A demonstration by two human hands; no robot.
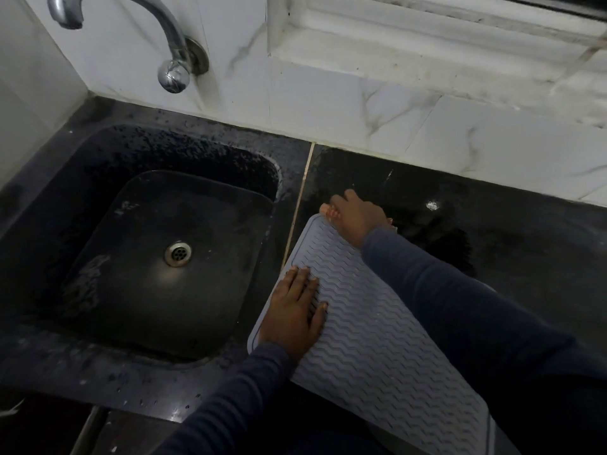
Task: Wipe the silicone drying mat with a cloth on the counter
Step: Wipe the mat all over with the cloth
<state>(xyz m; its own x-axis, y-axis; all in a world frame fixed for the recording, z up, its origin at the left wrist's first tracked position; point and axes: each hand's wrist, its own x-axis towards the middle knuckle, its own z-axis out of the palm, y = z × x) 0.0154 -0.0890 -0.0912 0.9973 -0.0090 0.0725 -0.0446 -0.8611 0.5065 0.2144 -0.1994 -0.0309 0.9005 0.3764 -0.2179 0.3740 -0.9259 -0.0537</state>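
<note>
Grip, left: left hand (297, 310) lay flat and spread, palm down on the near-left part of the silicone drying mat (371, 339), pressing rather than clasping.
Grip, right: right hand (356, 215) sat at the mat's far corner, fingers curled over the edge; whether it pinched the rim or only rested there could not be told.
Surface: dark, glossy surface (492, 224) carried the mat, just right of the seam beside the sink (157, 257).
Mat position: grey, wave-ribbed, lying flat, touching both hands.
Long axis: ran from the far corner under the right hand toward the near right, down to the frame's bottom edge.
Nearer hand: left hand was closer to the mat's middle; the right held its far end.
Cloth: none was visible anywhere, so wiping looked not yet begun.
Hidden: right sleeve (460, 307) covered the mat's right edge; the near end was cut off by the frame.
Hard to read: dim light blurred wet patches on the surface.
</note>
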